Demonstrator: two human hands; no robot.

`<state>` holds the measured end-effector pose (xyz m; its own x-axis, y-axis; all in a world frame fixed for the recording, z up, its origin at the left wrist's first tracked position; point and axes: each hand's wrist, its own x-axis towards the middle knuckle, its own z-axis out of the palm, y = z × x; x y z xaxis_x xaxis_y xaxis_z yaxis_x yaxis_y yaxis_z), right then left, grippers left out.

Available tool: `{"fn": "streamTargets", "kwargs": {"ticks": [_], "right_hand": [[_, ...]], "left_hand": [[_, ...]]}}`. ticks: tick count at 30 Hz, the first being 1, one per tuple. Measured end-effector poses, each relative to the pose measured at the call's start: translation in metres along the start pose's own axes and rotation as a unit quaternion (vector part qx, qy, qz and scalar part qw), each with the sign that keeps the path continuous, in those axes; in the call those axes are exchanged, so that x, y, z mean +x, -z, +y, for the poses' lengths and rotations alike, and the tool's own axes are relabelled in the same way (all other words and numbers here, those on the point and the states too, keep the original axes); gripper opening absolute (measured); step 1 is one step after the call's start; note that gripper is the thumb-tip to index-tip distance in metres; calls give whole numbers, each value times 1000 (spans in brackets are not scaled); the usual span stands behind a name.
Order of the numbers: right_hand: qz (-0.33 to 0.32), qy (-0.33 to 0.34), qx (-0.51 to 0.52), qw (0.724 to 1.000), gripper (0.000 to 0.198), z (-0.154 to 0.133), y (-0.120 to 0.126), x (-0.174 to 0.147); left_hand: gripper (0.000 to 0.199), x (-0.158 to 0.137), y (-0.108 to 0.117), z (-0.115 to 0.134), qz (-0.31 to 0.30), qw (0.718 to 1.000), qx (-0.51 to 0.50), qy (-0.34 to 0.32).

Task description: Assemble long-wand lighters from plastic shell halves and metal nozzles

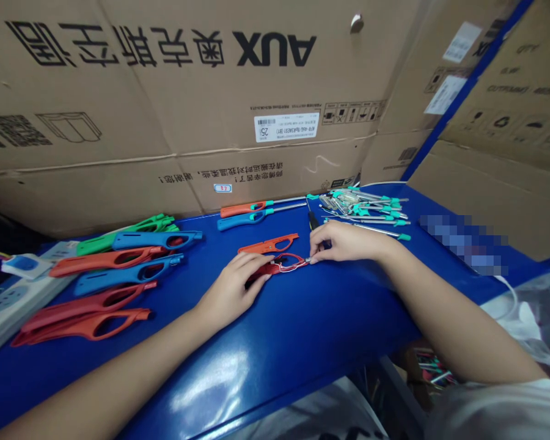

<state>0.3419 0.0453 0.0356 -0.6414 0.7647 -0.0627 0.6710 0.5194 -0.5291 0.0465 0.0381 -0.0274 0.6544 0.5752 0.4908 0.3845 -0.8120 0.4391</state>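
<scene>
On the blue table, my left hand (pixel 238 282) grips a red lighter shell (pixel 289 267), fingers and thumb closed around its handle end. Thin white and red wires (pixel 297 266) run along the shell's open loop. My right hand (pixel 337 243) is closed at the shell's narrow end, its fingertips by a small pale piece. Out of its curled fingers a black-handled screwdriver (pixel 313 220) points away from me; most of its grip is hidden. Just behind the shell lies an orange lighter shell half (pixel 275 244).
Red, blue and green lighter shells (pixel 114 263) are piled left, beside a power strip (pixel 18 287). Two long-nosed lighters (pixel 252 216) lie at the back, near a heap of metal tubes with teal ends (pixel 366 208). Cardboard walls (pixel 165 134) enclose the table; a blurred-out object (pixel 462 241) lies right.
</scene>
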Motion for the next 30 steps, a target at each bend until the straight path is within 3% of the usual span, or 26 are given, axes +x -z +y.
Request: {"fn": "streamTargets", "kwargs": {"ticks": [6, 11, 15, 20, 25, 28, 30], "right_hand": [[6, -6, -39, 999, 10, -8, -2, 4], [2, -48, -54, 997, 11, -16, -5, 5], [-3, -105, 11, 994, 13, -12, -7, 6], [-19, -136, 132, 982, 33, -4, -9, 7], [-19, -192, 181, 964, 45, -3, -13, 13], [-16, -195, 179, 964, 45, -3, -13, 12], [-14, -160, 155, 975, 40, -3, -12, 11]], "left_hand": [[32, -1, 2, 0, -7, 1000, -3, 13], [31, -1, 1, -1, -7, 1000, -4, 18], [32, -1, 1, -2, -6, 999, -11, 29], [36, -1, 1, -1, -10, 1000, -13, 25], [36, -2, 1, 1, -9, 1000, -9, 27], [37, -2, 1, 2, -9, 999, -14, 27], [36, -2, 1, 1, -7, 1000, -16, 26]]}}
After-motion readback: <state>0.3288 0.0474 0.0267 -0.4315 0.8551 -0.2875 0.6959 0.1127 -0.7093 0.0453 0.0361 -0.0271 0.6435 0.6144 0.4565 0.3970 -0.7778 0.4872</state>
